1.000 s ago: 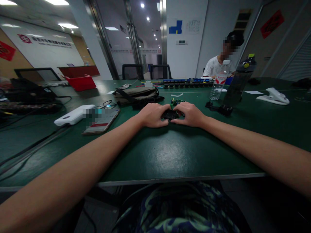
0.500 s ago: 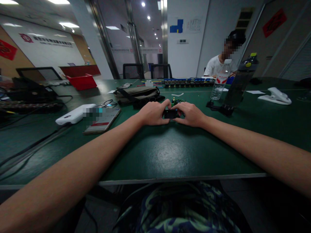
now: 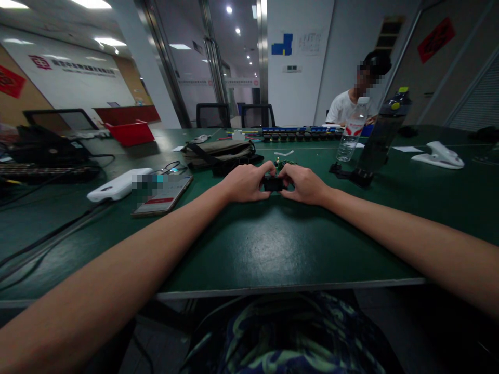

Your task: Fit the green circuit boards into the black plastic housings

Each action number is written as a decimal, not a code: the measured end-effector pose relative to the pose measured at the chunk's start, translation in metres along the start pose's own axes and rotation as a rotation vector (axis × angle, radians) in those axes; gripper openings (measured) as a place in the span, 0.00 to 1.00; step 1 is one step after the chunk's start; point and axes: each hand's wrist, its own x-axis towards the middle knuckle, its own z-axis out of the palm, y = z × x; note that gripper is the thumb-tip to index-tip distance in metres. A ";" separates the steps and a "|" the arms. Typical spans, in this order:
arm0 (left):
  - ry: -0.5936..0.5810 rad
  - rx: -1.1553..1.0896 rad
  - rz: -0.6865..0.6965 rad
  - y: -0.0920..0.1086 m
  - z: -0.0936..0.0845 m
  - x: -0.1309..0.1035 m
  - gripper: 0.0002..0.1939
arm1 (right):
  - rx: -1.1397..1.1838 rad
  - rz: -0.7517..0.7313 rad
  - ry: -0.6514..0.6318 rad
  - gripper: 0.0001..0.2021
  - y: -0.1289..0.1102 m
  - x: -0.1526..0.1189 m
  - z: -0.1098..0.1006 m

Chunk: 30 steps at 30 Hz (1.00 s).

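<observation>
Between my two hands is a small black rectangular block [image 3: 273, 184], low over the green table [image 3: 268, 249]. My left hand [image 3: 246, 183] pinches its left side with thumb and fingers, while my right hand [image 3: 306, 184] grips the right side the same way. Just behind the block, green circuit-board-like parts [image 3: 286, 165] show; whether they are joined to it I cannot tell. The fingertips partly cover the block's ends. A grey-brown pouch [image 3: 222, 153] with a black strap lies beyond my left hand.
Left of my left forearm lie a phone [image 3: 163, 195] and a white device [image 3: 119, 184] with cables. A clear water bottle [image 3: 351, 136] and a dark bottle [image 3: 384, 137] stand at right, near a white clamp-shaped object [image 3: 440, 156]. Across the table sits another person [image 3: 341, 110].
Both hands keep their grip on the black block, which shows a little more squarely now. The whole view has shifted slightly.
</observation>
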 end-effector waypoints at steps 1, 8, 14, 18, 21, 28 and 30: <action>0.001 -0.004 0.007 0.000 0.000 0.000 0.22 | 0.002 0.000 0.000 0.11 0.000 0.000 0.000; 0.012 -0.043 0.014 -0.001 0.001 0.000 0.20 | 0.023 0.006 -0.004 0.10 -0.002 0.000 -0.002; 0.010 -0.051 0.008 0.000 -0.001 -0.001 0.19 | 0.041 0.030 -0.013 0.11 -0.005 0.000 -0.003; -0.018 -0.018 -0.019 0.001 -0.001 -0.001 0.22 | 0.052 0.046 -0.017 0.12 -0.006 0.000 -0.004; -0.047 0.034 -0.020 0.000 -0.001 0.000 0.23 | 0.057 0.047 -0.023 0.13 -0.007 0.000 -0.005; -0.035 0.066 0.022 -0.002 0.003 0.000 0.24 | 0.050 0.054 -0.052 0.15 -0.006 0.000 -0.005; -0.016 0.060 0.034 -0.003 0.003 0.000 0.23 | 0.041 0.057 -0.060 0.16 -0.005 0.001 -0.005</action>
